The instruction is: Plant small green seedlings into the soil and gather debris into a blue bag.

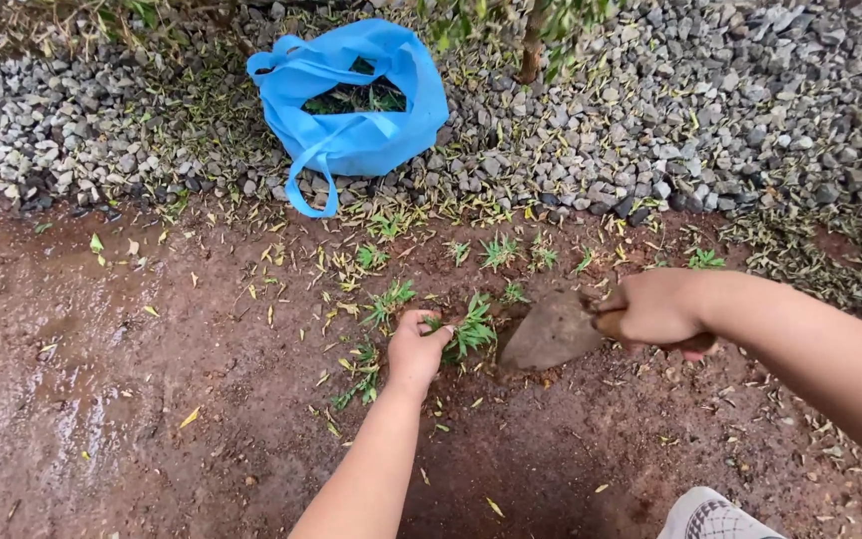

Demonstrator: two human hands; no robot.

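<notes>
My left hand is closed around the base of a small green weed growing in the wet reddish soil. My right hand grips the wooden handle of a muddy trowel. The trowel's blade points left and rests on the ground just right of that weed. More small weeds grow in a row along the soil near the gravel edge.
An open blue bag with green cuttings inside sits on the grey gravel at the back. A thin tree trunk rises from the gravel. A white shoe shows at the bottom right. Wet patches lie on the soil at left.
</notes>
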